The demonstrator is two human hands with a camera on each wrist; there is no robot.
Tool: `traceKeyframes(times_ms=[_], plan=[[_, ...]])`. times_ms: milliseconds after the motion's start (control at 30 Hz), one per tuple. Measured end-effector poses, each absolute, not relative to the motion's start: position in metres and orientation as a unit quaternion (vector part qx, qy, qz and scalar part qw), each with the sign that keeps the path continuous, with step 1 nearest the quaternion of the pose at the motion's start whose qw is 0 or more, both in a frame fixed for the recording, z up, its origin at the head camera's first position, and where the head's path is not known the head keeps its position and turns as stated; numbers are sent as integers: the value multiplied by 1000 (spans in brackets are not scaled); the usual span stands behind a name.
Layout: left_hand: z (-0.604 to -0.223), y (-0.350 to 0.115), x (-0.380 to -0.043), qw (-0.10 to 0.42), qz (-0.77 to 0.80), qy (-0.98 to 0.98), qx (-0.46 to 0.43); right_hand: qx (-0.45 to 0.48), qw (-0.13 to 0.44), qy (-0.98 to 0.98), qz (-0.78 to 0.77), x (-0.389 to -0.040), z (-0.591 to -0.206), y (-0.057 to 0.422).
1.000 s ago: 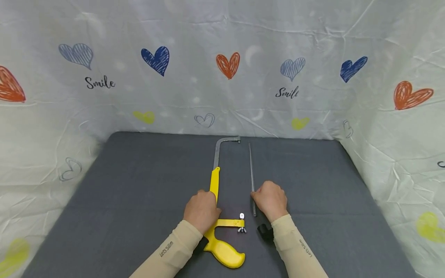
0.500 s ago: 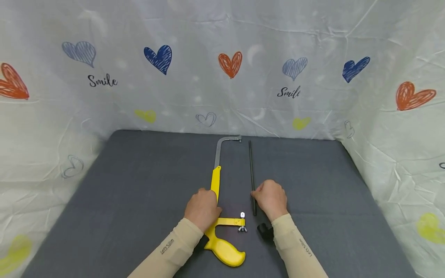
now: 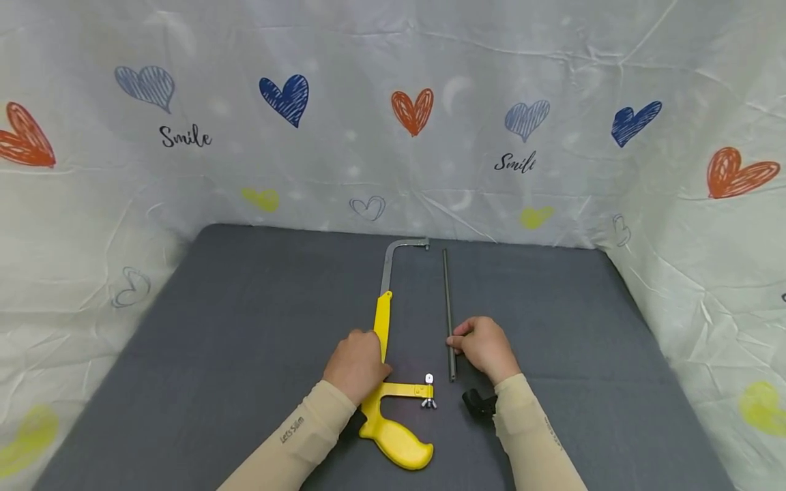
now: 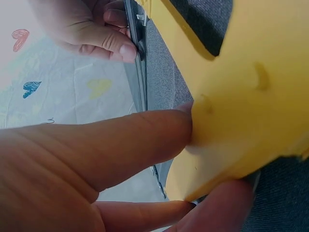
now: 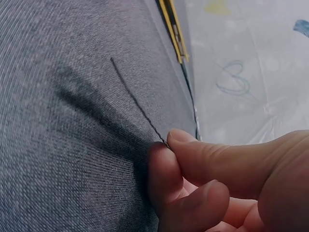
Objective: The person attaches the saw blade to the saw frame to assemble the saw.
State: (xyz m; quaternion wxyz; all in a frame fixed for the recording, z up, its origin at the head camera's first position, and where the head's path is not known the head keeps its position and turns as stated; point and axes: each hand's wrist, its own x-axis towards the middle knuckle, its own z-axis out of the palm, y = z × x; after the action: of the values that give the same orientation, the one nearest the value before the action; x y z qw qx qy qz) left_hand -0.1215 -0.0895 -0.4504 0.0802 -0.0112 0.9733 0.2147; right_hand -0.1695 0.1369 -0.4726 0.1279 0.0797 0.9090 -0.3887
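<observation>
In the head view my left hand [image 3: 354,365] grips the yellow arm of a hacksaw frame [image 3: 402,444], which has a grey bent metal end at the back. Thumb and fingers close round the yellow body in the left wrist view. To the right of the frame, my right hand [image 3: 488,346] pinches a thin hacksaw blade [image 3: 446,293] near its near end. Seen edge-on in the right wrist view, the blade [image 5: 137,104] shows a wavy edge between thumb and index finger. Blade and frame are apart, roughly parallel.
A wing nut [image 3: 428,404] sits at the frame's near yellow arm, with a metal pin above it. A dark grey cloth [image 3: 276,307] covers the table. Behind and beside it hangs a white sheet [image 3: 344,150] printed with hearts.
The right hand has turned and shifted slightly right, its thumb and index finger now showing more. The blade has rolled so a wider greyish face shows. The left hand still grips the frame.
</observation>
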Motion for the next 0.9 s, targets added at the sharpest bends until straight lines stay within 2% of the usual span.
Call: traceKeyframes(times_ms=[233, 600, 900], plan=[[-454, -83, -120, 86, 224, 971, -11, 79, 124, 906, -396, -165, -475, 144], [-449, -89, -123, 85, 221, 972, -16, 28, 101, 899, -425, -169, -476, 127], [-449, -90, -125, 93, 221, 971, -22, 22, 114, 893, -435, -169, -480, 121]])
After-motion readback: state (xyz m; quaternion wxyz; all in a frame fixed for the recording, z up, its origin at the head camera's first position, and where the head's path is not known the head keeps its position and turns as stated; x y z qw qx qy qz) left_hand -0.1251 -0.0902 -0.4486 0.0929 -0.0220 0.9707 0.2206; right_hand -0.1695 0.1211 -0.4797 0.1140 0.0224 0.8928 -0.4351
